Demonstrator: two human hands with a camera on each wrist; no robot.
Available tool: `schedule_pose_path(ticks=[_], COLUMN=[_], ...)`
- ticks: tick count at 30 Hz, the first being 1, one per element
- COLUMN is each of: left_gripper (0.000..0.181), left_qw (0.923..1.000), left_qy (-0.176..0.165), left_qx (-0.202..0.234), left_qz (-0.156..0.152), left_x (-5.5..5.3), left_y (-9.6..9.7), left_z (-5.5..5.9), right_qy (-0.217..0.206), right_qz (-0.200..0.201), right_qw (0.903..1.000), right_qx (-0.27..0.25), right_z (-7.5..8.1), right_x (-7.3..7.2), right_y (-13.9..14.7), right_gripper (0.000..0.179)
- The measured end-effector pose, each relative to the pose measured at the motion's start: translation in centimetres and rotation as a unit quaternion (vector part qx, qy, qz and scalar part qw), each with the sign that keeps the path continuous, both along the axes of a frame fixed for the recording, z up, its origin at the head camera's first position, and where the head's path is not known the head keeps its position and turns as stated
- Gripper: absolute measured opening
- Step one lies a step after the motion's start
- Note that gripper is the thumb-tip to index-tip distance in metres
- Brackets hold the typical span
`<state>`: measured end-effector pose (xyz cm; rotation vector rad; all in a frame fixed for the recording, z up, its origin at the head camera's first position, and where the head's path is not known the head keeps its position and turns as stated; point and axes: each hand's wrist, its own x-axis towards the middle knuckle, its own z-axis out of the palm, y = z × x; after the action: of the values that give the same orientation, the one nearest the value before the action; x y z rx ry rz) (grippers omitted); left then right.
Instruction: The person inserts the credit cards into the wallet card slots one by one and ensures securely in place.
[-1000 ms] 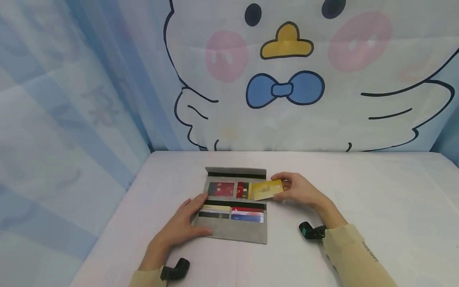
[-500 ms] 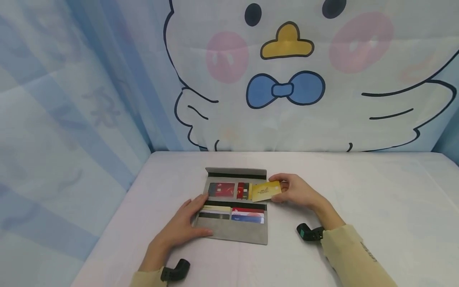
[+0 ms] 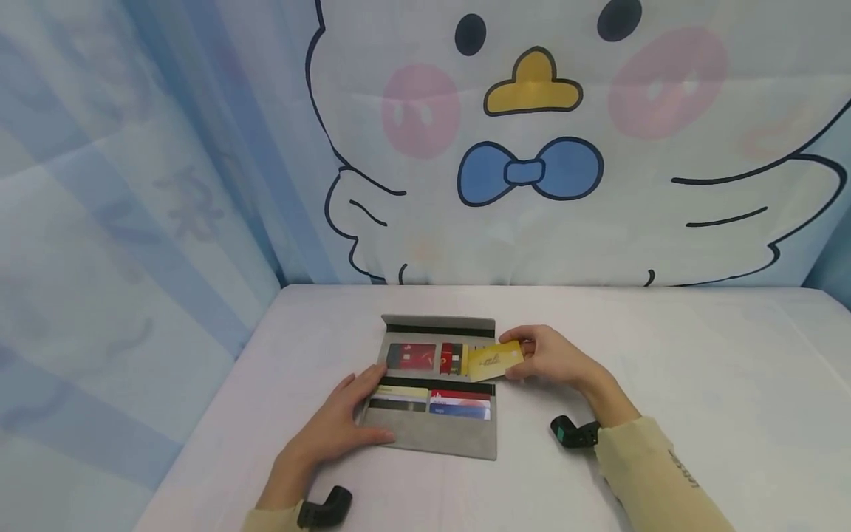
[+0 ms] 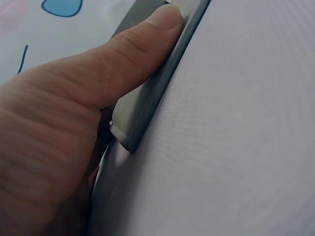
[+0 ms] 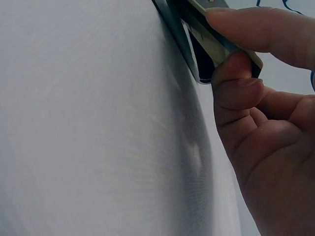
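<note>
A grey card wallet [image 3: 439, 437] lies unfolded on the table, with cards in its upper and lower pockets. My left hand [image 3: 339, 421] rests on the wallet's left side; its thumb [image 4: 133, 54] lies straight across the lower panel, and the other fingers are mostly hidden in the left wrist view. At the upper right pocket, my right hand [image 3: 548, 358] pinches a yellow card [image 3: 494, 361] by its right end between thumb and fingers. The card is slightly tilted and overlaps the wallet's right edge. A red card [image 3: 417, 356] sits in the upper left pocket.
Several cards, including a white and blue one [image 3: 459, 406], fill the lower pockets. The white table [image 3: 718, 369] stretches to the right. Behind it hangs a printed curtain [image 3: 518, 244], with another blue-white curtain [image 3: 120, 258] on the left.
The yellow card, pinched in my right hand, has shifted and tilted only slightly at the upper right pocket. My left hand stays on the wallet; the whole head view has dropped a little.
</note>
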<state>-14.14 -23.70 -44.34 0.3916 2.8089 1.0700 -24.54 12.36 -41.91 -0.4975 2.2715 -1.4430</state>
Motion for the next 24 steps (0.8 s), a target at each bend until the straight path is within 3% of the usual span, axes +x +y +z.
schedule_pose_path(ticks=[15, 24], left_gripper=[0.104, 0.105], left_qw=[0.9996, 0.9998], left_qy=[-0.024, -0.021], left_qx=[0.012, 0.003], left_qz=[0.004, 0.007], left_x=[0.39, 0.01], left_y=[-0.01, 0.16], left_z=[0.14, 0.17], right_qy=[0.043, 0.058], right_qz=[0.008, -0.005], right_qw=[0.9990, 0.9983], right_qx=[-0.009, -0.009], right_z=[-0.81, -0.76], right_x=[0.21, 0.15], right_y=[-0.68, -0.91], right_gripper=[0.059, 0.060])
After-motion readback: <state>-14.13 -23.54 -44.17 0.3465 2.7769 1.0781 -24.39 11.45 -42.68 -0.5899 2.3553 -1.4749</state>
